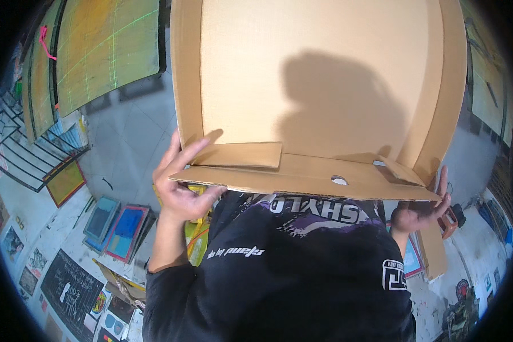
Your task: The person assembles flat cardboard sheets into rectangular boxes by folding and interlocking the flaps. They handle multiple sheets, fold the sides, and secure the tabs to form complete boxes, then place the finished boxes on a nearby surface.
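Observation:
A large, shallow brown cardboard box (239, 74) is held up in front of my chest, its inside facing up and my shadow cast across its bottom. At its near left corner, my left hand (179, 185) grips the edge, thumb under the near wall (308, 183) and fingers around the outside. My right hand (420, 214) supports the near right corner, with fingers up along the outer side and partly hidden by the cardboard. The near wall leans towards me and has a round hole. Two small corner flaps, a left one (242, 155) and a right one (403, 171), stand loose inside it.
A yellow-green table (108, 51) with bright grid lines stands at the far left, another worktop (490, 80) at the far right. Coloured frames (125, 231) lean on the left near a black metal rack (23, 148). A blackboard (71, 290) is at the lower left.

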Motion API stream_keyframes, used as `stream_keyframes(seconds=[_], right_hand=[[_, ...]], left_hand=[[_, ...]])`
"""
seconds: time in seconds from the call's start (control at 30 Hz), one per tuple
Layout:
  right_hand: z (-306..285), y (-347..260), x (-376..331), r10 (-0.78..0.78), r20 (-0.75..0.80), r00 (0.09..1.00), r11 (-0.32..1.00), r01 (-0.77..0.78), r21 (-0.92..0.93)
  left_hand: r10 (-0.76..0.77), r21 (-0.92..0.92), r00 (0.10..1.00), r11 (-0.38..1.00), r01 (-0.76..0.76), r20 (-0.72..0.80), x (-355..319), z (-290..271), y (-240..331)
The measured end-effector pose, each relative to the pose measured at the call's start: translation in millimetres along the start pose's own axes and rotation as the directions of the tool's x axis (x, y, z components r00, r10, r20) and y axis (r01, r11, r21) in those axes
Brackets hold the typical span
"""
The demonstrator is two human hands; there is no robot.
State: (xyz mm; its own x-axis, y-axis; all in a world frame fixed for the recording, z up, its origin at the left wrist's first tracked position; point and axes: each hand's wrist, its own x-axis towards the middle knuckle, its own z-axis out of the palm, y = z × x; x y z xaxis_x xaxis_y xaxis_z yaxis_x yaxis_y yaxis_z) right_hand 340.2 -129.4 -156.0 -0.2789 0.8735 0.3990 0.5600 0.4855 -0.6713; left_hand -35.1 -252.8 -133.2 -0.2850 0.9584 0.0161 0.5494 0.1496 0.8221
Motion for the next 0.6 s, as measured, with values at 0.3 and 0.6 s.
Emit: stream_keyframes(seconds=[0.3, 0.6], right_hand=[[-6, -1, 16, -0.059, 0.093, 0.994, 0.968, 0.08, -0.238], [-4, 3, 37, -0.074, 0.192, 0.979, 0.951, 0.127, -0.282]], left_hand=[[-0.187, 0.173, 0.928, 0.975, 0.136, 0.323, 19, -19, 12], [-0.381, -0.086, 0.845, 0.893, 0.441, 0.374, 17, -14, 9]])
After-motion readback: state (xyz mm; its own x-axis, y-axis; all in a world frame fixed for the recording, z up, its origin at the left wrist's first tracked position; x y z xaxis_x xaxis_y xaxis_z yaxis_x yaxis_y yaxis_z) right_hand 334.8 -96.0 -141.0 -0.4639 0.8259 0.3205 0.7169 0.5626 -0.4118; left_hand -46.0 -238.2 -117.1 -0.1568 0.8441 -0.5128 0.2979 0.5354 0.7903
